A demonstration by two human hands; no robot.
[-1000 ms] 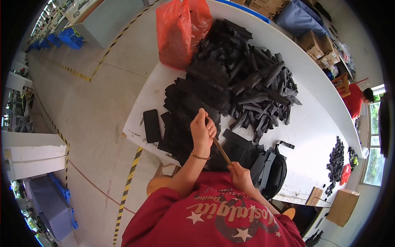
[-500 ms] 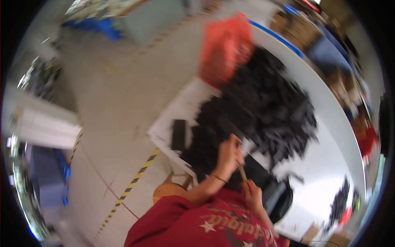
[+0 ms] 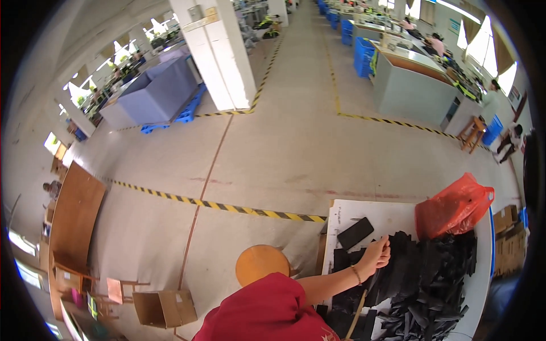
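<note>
My left hand [image 3: 376,257], with a bracelet on its wrist, reaches over a heap of black strips [image 3: 435,284] on a white table. Its fingers are curled closed, and what they hold, if anything, I cannot make out. Just below the wrist, a thin wooden stick [image 3: 357,312] slants down across the black pieces, its lower end cut off by the frame edge. A flat black rectangular object, like a phone [image 3: 355,233], lies on the table's corner beside the heap. My right hand is out of view.
A red plastic bag [image 3: 452,207] stands behind the heap on the white table [image 3: 384,211]. Left of the table is a round wooden stool [image 3: 263,264], with an open cardboard box [image 3: 165,308] further left. Yellow-black floor tape [image 3: 250,211] runs up to the table. Workbenches and a white pillar [image 3: 219,62] stand beyond.
The view has swung up and left, bringing the wide floor and pillar in. My right hand, earlier on the wooden stick, has left the view. My left hand stays over the black strips.
</note>
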